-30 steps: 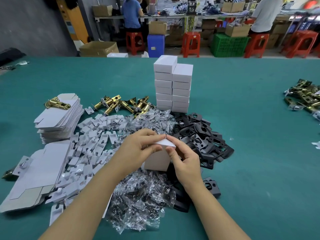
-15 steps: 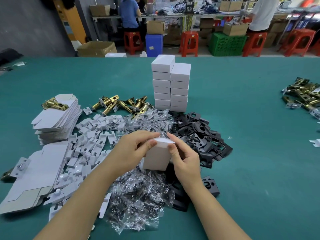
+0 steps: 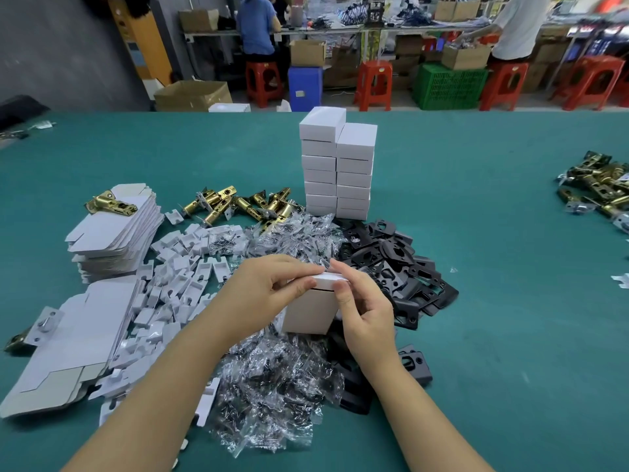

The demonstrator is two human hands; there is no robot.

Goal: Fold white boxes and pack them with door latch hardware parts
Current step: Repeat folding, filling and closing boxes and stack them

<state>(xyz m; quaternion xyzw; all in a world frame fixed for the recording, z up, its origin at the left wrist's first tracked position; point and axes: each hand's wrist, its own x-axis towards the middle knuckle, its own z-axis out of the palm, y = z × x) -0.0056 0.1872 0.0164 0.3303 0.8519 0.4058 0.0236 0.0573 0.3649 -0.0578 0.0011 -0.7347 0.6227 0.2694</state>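
Note:
A small white box (image 3: 311, 311) stands on end above the parts pile in the middle of the green table (image 3: 493, 301). My left hand (image 3: 269, 287) grips its top left edge, thumb on the front face. From the right, my right hand (image 3: 366, 311) holds the box, thumb pressing the closed top flap. Behind it rises a double stack of finished white boxes (image 3: 337, 172). Around the box lie clear screw bags (image 3: 272, 383), black strike plates (image 3: 398, 264), brass latches (image 3: 238, 204) and white card inserts (image 3: 177, 277).
Flat unfolded box blanks (image 3: 115, 233) are stacked at the left, one brass latch on top, more blanks (image 3: 68, 349) nearer me. Another heap of brass latches (image 3: 599, 189) lies at the right edge. People sit at benches with red stools beyond the table.
The raised top flap has been folded down and now lies flat on the box. Both hands have stayed on the box, fingers shifting onto the top edge.

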